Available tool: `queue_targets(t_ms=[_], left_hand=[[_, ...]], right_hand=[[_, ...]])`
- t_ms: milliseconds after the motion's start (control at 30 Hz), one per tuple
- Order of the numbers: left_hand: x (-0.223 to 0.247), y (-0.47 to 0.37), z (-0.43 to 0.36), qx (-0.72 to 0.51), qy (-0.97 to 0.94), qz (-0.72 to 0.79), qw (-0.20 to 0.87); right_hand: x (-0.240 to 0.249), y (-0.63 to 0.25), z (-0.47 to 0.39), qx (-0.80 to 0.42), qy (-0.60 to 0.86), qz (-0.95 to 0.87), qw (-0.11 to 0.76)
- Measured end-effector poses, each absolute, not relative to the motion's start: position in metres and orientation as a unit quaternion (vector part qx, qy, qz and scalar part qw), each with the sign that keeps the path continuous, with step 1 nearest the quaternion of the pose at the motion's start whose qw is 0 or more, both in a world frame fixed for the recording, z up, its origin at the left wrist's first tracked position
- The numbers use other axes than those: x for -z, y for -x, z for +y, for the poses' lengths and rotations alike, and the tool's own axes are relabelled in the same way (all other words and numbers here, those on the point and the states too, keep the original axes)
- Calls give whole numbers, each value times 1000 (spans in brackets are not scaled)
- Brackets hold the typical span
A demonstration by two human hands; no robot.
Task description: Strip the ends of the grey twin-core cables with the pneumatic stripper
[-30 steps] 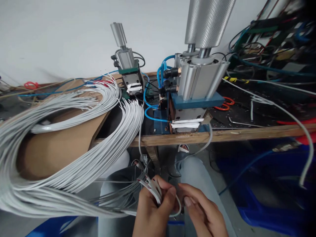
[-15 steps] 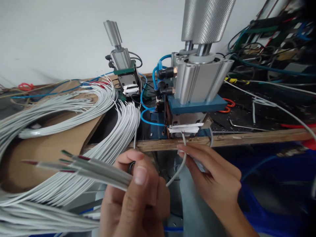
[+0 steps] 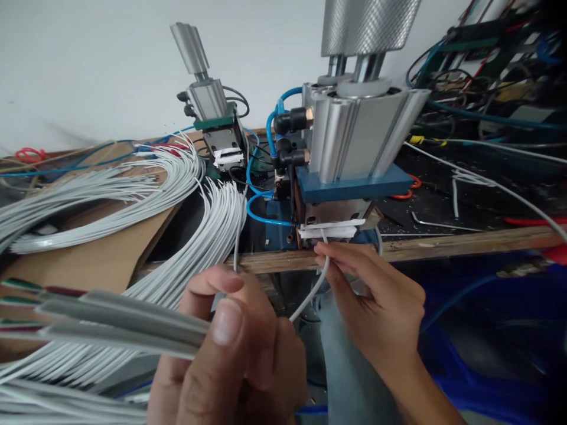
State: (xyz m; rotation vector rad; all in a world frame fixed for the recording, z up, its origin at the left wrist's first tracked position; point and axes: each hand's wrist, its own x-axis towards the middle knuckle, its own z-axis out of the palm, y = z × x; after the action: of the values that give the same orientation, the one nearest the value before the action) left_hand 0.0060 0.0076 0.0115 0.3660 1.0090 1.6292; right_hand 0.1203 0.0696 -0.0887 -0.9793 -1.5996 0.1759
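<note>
Our right hand [image 3: 381,301] pinches one cable [image 3: 313,290], its tip at the machine [image 3: 349,147], bared or not we cannot tell; our left hand [image 3: 230,354], in front of the machine, clasps cables [image 3: 124,319] bared to coloured wires [image 3: 65,291]. Left of the machine, a white bundle [image 3: 221,218] looks unstripped.

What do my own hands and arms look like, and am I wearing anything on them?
Your left hand and right hand are ungloved, with no rings showing on the visible fingers. The right forearm shows no sleeve, watch or bracelet; the left forearm is out of view.
</note>
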Motion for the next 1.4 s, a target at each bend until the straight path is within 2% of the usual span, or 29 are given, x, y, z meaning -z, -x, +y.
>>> queue_targets(t_ms=[467,967,1167,1400], left_hand=[[-11,-9,6,-706,-146,402,564],[-15,-7,9,-687,-148,470,535],[13,10,16,-696,-278,359,557],[-1,-1,9,-689,-148,436,559]], right_hand=[[84,-117,69,-62,430,-678,593],[79,-117,68,-39,460,-680,570],[78,-116,68,-46,462,-673,575],[79,-115,69,-39,463,-675,574]])
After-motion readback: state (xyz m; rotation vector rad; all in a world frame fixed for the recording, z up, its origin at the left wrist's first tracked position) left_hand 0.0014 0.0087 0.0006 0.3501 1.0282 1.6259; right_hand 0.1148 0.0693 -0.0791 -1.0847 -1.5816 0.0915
